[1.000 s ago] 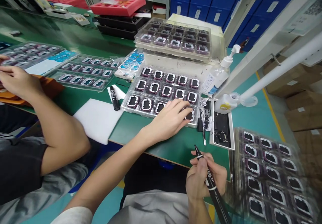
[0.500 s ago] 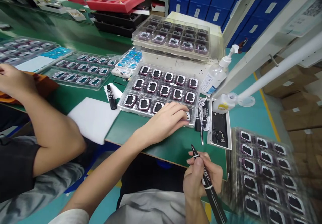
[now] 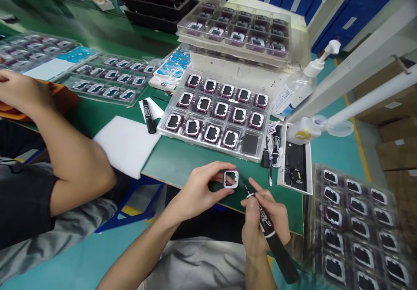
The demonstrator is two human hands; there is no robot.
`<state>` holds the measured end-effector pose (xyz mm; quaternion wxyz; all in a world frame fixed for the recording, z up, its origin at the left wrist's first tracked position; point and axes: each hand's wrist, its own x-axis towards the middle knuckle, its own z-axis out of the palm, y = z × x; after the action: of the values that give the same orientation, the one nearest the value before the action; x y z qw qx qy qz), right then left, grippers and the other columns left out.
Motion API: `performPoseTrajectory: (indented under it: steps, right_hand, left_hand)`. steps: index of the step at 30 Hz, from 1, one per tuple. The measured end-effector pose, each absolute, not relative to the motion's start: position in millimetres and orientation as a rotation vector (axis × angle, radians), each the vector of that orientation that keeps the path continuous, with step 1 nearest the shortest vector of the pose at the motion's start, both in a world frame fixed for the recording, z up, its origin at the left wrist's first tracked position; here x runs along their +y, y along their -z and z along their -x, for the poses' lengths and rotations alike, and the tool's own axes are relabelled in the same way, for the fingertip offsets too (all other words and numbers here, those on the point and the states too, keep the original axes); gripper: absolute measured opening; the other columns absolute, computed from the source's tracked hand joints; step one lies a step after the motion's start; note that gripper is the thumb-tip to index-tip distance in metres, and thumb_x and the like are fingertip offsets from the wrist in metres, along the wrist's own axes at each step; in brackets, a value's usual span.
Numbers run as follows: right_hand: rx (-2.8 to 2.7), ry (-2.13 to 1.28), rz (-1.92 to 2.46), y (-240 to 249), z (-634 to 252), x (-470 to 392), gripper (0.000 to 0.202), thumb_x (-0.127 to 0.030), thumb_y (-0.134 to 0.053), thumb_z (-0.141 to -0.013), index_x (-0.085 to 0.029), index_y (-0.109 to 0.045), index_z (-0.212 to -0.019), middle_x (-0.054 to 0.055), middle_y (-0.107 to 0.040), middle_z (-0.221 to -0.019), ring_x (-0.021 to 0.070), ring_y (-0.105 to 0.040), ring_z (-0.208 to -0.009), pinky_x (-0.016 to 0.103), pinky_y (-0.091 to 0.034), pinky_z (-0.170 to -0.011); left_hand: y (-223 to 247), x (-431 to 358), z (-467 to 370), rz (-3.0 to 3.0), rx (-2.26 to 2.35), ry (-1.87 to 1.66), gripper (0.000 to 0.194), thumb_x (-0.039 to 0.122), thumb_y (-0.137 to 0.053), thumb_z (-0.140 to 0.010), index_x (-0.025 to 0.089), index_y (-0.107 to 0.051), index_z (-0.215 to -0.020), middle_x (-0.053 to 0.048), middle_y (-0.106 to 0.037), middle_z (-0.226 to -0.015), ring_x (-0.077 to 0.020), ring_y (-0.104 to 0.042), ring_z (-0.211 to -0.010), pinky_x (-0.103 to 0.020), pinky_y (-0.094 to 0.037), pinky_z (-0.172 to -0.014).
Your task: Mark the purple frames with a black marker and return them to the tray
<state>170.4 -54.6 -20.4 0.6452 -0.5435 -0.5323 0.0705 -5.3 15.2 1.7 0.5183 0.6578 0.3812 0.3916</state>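
Between the thumb and fingers of my left hand [image 3: 198, 190] is a small square watch case frame [image 3: 231, 179] with rounded corners and an open middle. My right hand [image 3: 265, 220] grips a black marker pen [image 3: 267, 227], its uncapped tip pointing up and left, a little apart from the frame. Beyond my hands lies a clear plastic tray [image 3: 208, 144] with rows of similar frames. Its near right compartment [image 3: 250, 143] holds no frame and shows a dark bottom.
Right of the tray are markers [image 3: 276, 144], tweezers [image 3: 270, 173] and a white box [image 3: 308, 181]. A pump bottle [image 3: 298, 88] stands behind. Stacked trays [image 3: 358, 225] are at the right. White foam [image 3: 127, 144] lies left, near a co-worker's arm [image 3: 71, 151].
My left hand has taken a frame from the tray's near right compartment and brought it back towards the marker. My right hand still holds the marker. The view has shifted slightly.
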Motion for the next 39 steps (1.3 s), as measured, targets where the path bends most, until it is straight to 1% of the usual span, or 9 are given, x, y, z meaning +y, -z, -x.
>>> performPoseTrajectory:
  steps: [3, 7, 9, 16, 20, 24, 29, 34, 39]
  right_hand:
    - [-1.294, -0.171, 1.213, 17.6, -167.0, -50.4, 0.02, -0.018, -0.083, -0.092, -0.027, -0.077, -0.108, -0.006, -0.08, -0.077, 0.0313, -0.093, -0.094, 0.058, -0.082, -0.092]
    - [-1.32, -0.154, 1.252, 12.0, -160.8, -46.1, 0.017, -0.018, -0.082, -0.093, -0.027, -0.077, -0.106, -0.004, -0.081, -0.078, 0.0302, -0.093, -0.096, 0.043, -0.082, -0.08]
    - [-1.331, -0.114, 1.28, 9.2, -159.0, -44.3, 0.013, -0.02, -0.081, -0.094, -0.026, -0.077, -0.104, -0.003, -0.082, -0.079, 0.0291, -0.093, -0.092, 0.039, -0.08, -0.074]
    - [-1.332, -0.116, 1.267, 6.5, -158.6, -41.3, 0.016, -0.016, -0.083, -0.093, -0.024, -0.078, -0.106, -0.002, -0.085, -0.086, 0.0274, -0.093, -0.091, 0.037, -0.08, -0.075]
    - [-1.337, -0.105, 1.303, 6.2, -157.8, -42.3, 0.015, -0.017, -0.084, -0.094, -0.024, -0.079, -0.106, 0.0, -0.087, -0.088, 0.0261, -0.092, -0.09, 0.039, -0.08, -0.076]
    - [-1.324, -0.123, 1.293, 5.8, -156.8, -42.5, 0.017, -0.015, -0.083, -0.094, -0.024, -0.079, -0.107, 0.001, -0.088, -0.089, 0.0247, -0.092, -0.09, 0.037, -0.079, -0.074]
    - [-1.327, -0.118, 1.29, 6.9, -157.7, -42.2, 0.02, -0.013, -0.084, -0.092, -0.024, -0.08, -0.108, 0.0, -0.087, -0.088, 0.0254, -0.092, -0.089, 0.037, -0.079, -0.074]
    - [-1.46, 0.015, 1.283, 5.4, -159.6, -40.1, 0.02, -0.014, -0.083, -0.093, -0.026, -0.078, -0.109, -0.003, -0.087, -0.088, 0.0232, -0.092, -0.088, 0.033, -0.08, -0.074]
    - [-1.456, 0.053, 1.306, 0.8, -159.1, -37.3, 0.018, -0.013, -0.082, -0.094, -0.024, -0.076, -0.107, -0.004, -0.086, -0.086, 0.0208, -0.09, -0.082, 0.031, -0.079, -0.071]
  left_hand:
    - [-2.4, 16.6, 4.5, -1.708, 0.929, -0.904, 0.041, 0.015, -0.084, -0.1, 0.023, -0.079, -0.14, -0.007, -0.088, -0.121, -0.021, -0.088, -0.101, -0.033, -0.075, -0.098]
    - [-0.4, 15.3, 6.0, -1.812, 0.945, -0.87, 0.041, 0.017, -0.081, -0.103, 0.025, -0.078, -0.143, -0.006, -0.09, -0.124, -0.0218, -0.088, -0.104, -0.033, -0.074, -0.097]
    - [0.8, 14.6, 6.4, -1.837, 0.956, -0.858, 0.04, 0.018, -0.08, -0.104, 0.026, -0.078, -0.144, -0.006, -0.09, -0.124, -0.0218, -0.089, -0.104, -0.032, -0.073, -0.097]
    - [2.8, 13.3, 6.0, -1.858, 0.968, -0.857, 0.039, 0.02, -0.081, -0.105, 0.026, -0.078, -0.144, -0.006, -0.091, -0.126, -0.0223, -0.089, -0.106, -0.031, -0.072, -0.097]
    - [2.6, 13.1, 6.3, -1.858, 0.963, -0.855, 0.04, 0.017, -0.08, -0.105, 0.027, -0.078, -0.144, -0.005, -0.091, -0.127, -0.0218, -0.089, -0.106, -0.03, -0.072, -0.098]
    - [1.4, 13.3, 6.8, -1.87, 0.971, -0.819, 0.039, 0.019, -0.078, -0.107, 0.027, -0.077, -0.145, -0.006, -0.091, -0.127, -0.023, -0.089, -0.107, -0.031, -0.072, -0.097]
    - [1.4, 13.2, 6.8, -1.875, 0.971, -0.814, 0.038, 0.021, -0.077, -0.108, 0.027, -0.078, -0.145, -0.006, -0.091, -0.127, -0.0238, -0.089, -0.107, -0.032, -0.073, -0.096]
    - [3.4, 12.8, 7.2, -1.869, 0.968, -0.828, 0.037, 0.024, -0.077, -0.109, 0.027, -0.078, -0.146, -0.006, -0.091, -0.126, -0.0242, -0.09, -0.109, -0.031, -0.074, -0.096]
    - [2.5, 13.0, 7.3, -1.859, 0.958, -0.829, 0.038, 0.02, -0.078, -0.108, 0.028, -0.079, -0.145, -0.004, -0.091, -0.125, -0.022, -0.089, -0.105, -0.03, -0.073, -0.095]
